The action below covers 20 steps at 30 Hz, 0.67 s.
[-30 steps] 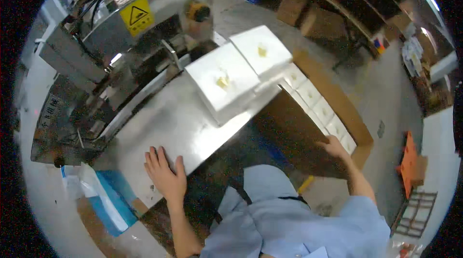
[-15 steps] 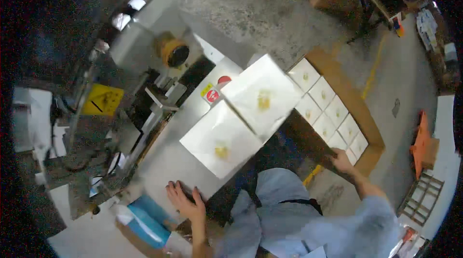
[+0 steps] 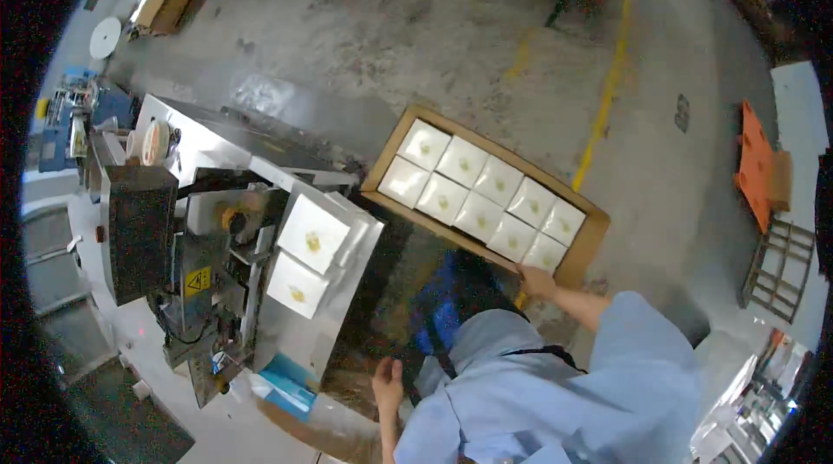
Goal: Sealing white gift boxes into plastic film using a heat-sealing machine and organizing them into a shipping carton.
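My right hand (image 3: 538, 282) grips the near rim of an open cardboard box (image 3: 395, 130) at its right end. Inside the box, flat white square packs (image 3: 464, 160) with a small gold mark lie in two rows. My left hand (image 3: 388, 386) hangs beside the near edge of the metal table (image 3: 291, 343), loosely curled with thumb apart, nothing visible in it. On that table sit two stacks of similar white packs, a farther stack (image 3: 314, 234) and a nearer stack (image 3: 297, 284), both away from my hands.
A machine with a yellow warning label (image 3: 198, 280) stands left of the stacks. Blue plastic wrapping (image 3: 286, 386) lies at the table's near end. Beyond the box runs a yellow floor line (image 3: 612, 91). An orange panel (image 3: 753, 165) and a slatted rack (image 3: 778, 271) are at far right.
My view has swung toward the box and farther back. The left hand has lifted off the tabletop and come to its near side. My right hand stays on the box rim.
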{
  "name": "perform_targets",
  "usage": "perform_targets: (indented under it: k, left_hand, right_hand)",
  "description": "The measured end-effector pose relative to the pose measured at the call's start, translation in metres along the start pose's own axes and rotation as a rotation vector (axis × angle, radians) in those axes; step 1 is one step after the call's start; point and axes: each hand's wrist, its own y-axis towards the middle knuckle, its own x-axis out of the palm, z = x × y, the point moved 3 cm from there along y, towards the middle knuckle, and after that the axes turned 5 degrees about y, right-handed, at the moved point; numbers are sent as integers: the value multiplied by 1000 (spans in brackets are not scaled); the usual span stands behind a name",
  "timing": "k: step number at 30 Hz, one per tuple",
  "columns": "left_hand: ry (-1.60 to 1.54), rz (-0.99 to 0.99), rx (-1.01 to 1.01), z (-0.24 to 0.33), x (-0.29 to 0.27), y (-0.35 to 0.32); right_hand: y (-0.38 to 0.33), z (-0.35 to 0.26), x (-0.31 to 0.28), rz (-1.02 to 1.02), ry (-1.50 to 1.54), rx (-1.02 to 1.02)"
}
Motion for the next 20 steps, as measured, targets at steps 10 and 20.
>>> perform_targets:
  k: [10,20]
  left_hand:
    - [60,107,55,32,36,-88]
    - [-389,429,83,-137,130,-274]
  right_hand:
    - [-170,-219,-68,60,-414,-223]
    - [-240,-197,-71,476,-593,-389]
